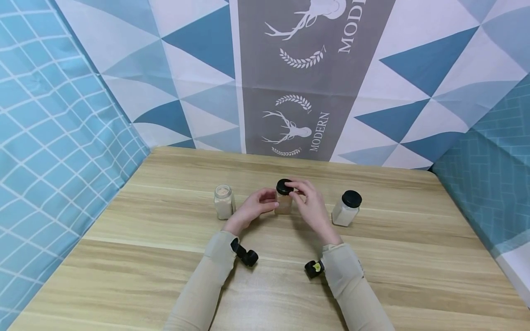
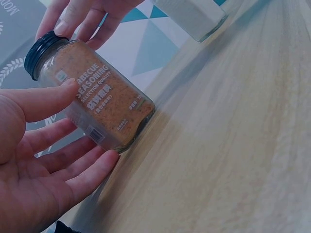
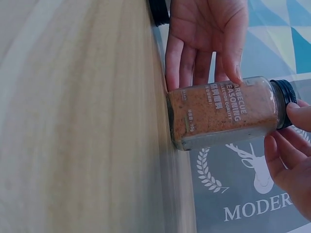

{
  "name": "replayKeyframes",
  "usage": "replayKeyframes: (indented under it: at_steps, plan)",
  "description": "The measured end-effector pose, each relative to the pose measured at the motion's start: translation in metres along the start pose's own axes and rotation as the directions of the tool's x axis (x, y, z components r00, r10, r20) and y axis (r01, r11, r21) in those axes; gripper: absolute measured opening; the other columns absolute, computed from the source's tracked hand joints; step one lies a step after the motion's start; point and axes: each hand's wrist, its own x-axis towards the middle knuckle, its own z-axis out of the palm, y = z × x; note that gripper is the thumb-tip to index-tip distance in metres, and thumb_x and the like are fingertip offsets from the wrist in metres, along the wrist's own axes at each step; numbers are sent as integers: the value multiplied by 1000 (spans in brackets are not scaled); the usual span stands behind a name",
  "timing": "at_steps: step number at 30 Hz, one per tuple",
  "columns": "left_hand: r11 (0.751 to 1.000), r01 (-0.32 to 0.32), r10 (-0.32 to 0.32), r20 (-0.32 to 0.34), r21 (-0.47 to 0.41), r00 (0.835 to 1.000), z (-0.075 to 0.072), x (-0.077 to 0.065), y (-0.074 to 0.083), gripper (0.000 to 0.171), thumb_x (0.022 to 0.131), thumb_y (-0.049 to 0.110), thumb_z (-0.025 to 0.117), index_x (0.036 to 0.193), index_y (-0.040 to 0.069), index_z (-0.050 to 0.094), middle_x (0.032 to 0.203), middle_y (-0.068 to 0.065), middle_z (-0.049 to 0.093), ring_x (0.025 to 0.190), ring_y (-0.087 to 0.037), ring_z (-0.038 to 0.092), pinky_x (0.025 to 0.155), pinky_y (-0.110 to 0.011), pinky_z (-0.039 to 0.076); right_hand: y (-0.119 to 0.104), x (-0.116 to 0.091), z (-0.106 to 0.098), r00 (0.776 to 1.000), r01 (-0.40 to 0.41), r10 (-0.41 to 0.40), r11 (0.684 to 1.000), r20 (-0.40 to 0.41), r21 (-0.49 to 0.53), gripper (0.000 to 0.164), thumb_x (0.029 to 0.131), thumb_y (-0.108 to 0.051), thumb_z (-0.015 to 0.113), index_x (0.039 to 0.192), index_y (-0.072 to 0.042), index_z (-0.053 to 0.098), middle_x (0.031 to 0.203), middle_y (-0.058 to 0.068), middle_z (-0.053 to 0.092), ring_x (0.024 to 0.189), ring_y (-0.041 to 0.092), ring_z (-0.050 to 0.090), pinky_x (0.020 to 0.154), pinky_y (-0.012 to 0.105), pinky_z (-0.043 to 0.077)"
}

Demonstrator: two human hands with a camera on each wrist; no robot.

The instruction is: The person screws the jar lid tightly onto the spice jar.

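A square glass jar of orange-brown barbecue seasoning (image 2: 104,97) stands upright on the table, its black lid (image 1: 284,186) on top. My left hand (image 1: 258,204) holds the jar's body from the left. In the left wrist view its thumb (image 2: 48,101) lies against the label, and the other fingers spread along the side and base. From the right, my right hand (image 1: 308,202) pinches the lid between thumb and fingertips, seen closely in the right wrist view (image 3: 296,145). The underside of the jar is hidden.
Left of my left hand stands a glass jar (image 1: 224,204) with pale contents and an uncovered mouth. A black-lidded jar (image 1: 345,210) with whitish contents is to the right of my right hand. Patterned cloth (image 1: 207,105) hangs behind the wooden table (image 1: 145,257).
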Motion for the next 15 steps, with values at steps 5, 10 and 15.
replayKeyframes:
  at_steps: [5,10,15]
  plan:
    - [1000,-5,5,5,-2,1000,2,-9,15,52,88,7,58,133,-7,36,135,-24,40,123,-36,42,100,-39,38,1,1,1,1000,14,-14,1000,-10,-5,23,86,-4,60,108,-8,65,120,13,56,105,21,55,88,35,48]
    - [1000,-8,8,-6,0,1000,3,-11,17,51,88,7,58,132,-7,37,135,-24,41,123,-35,43,100,-39,39,1,1,2,999,40,-40,999,-9,-8,23,86,-2,59,108,-6,64,126,12,53,114,24,52,90,34,47]
    - [1000,7,-7,-2,0,1000,3,-10,16,51,87,7,59,132,-6,38,135,-22,42,123,-34,43,100,-39,38,1,-1,2,999,43,-43,999,-5,2,24,85,0,59,108,-5,63,126,15,54,113,25,53,89,35,48]
